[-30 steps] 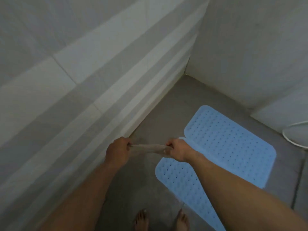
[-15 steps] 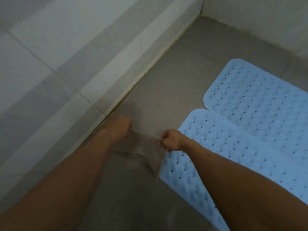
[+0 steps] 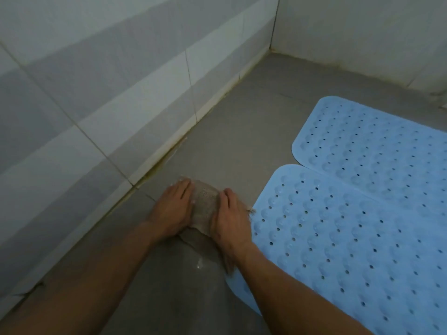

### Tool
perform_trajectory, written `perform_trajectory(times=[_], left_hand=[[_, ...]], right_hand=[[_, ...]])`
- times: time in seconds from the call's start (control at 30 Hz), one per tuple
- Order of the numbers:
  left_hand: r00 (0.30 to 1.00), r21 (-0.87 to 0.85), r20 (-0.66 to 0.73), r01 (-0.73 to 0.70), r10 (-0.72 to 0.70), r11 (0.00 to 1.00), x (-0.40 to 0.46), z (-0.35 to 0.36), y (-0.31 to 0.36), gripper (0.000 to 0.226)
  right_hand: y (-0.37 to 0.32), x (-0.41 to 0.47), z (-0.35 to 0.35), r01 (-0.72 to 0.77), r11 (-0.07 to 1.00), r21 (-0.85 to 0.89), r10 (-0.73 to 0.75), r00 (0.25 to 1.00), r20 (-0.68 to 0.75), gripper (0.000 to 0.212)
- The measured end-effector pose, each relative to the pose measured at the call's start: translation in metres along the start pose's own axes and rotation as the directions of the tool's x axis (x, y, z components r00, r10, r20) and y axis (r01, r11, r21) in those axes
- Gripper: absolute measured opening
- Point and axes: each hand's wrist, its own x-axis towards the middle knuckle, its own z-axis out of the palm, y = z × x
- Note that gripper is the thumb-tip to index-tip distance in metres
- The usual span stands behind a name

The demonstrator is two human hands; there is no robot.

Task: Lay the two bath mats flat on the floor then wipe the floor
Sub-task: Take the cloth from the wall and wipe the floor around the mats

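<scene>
Two light blue perforated bath mats lie flat on the grey floor: the near mat at the right, the far mat beyond it, its edge overlapping the near one. A beige woven cloth lies spread on the floor just left of the near mat. My left hand presses flat on the cloth's left side. My right hand presses flat on its right side, fingers pointing away from me. Part of the cloth is hidden under both palms.
A tiled wall runs along the left, meeting the floor at a stained grout line. A second wall closes the far side. A small wet glint shows on the floor between my forearms.
The cloth, held stretched in the air between both hands, has come down to the floor. Both hands now lie flat on it, and my head is lower and closer to the floor.
</scene>
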Motion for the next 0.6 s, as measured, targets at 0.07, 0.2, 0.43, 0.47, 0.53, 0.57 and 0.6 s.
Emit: perform_trajectory(times=[0.07,0.2,0.43,0.47,0.53,0.57,0.6], left_hand=[[0.996,-0.093,0.067,0.072,-0.066,0.993,-0.001,0.007,0.0,0.071],[0.997,-0.115,0.028,0.074,-0.071,0.991,0.013,0.027,-0.003,0.075],[0.999,-0.053,-0.042,-0.014,0.011,0.999,0.072,0.023,-0.005,0.068],[0.999,-0.061,-0.047,-0.016,0.013,0.998,0.084,0.023,-0.003,0.067],[0.998,-0.068,-0.056,-0.017,0.013,0.998,0.106,0.022,0.001,0.066],[0.998,-0.065,-0.066,-0.023,0.019,0.998,0.12,0.022,0.004,0.065],[0.997,-0.057,-0.074,-0.032,0.027,0.998,0.13,0.021,0.007,0.065]], right_hand=[[-0.003,-0.009,0.014,-0.037,0.999,-0.03,0.038,0.999,0.017,0.06],[0.006,0.003,0.02,-0.018,0.992,-0.121,0.02,1.0,0.013,0.066],[0.03,0.055,0.004,-0.056,0.988,-0.147,0.055,0.998,-0.01,0.068],[0.037,0.067,0.001,-0.057,0.985,-0.163,0.056,0.998,-0.008,0.068],[0.05,0.09,-0.008,-0.056,0.981,-0.184,0.055,0.998,-0.008,0.069],[0.058,0.102,-0.012,-0.056,0.98,-0.193,0.055,0.998,-0.007,0.069],[0.064,0.113,-0.016,-0.056,0.978,-0.2,0.056,0.998,-0.003,0.069]])
